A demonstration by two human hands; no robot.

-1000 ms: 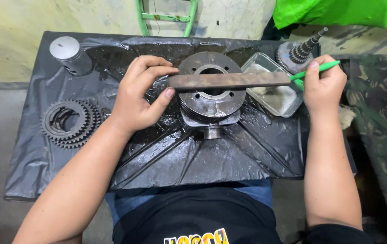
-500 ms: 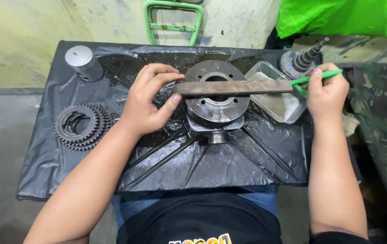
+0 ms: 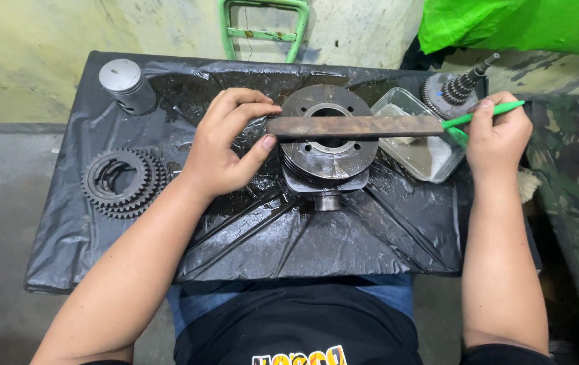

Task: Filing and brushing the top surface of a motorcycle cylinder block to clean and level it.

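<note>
Black plastic-covered table [image 3: 100,257]. On it, round metal cylinder part [image 3: 328,145], centre. Flat rusty file [image 3: 355,126] across its top, long axis left-right, green handle end rightward. Left hand [image 3: 225,152] pinching file's left tip; right hand [image 3: 497,135] closed around green handle [image 3: 482,115].

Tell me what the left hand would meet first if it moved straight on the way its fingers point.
Probably the round metal cylinder part: the left hand already touches the flat file lying across it, fingers pointing right.
</note>
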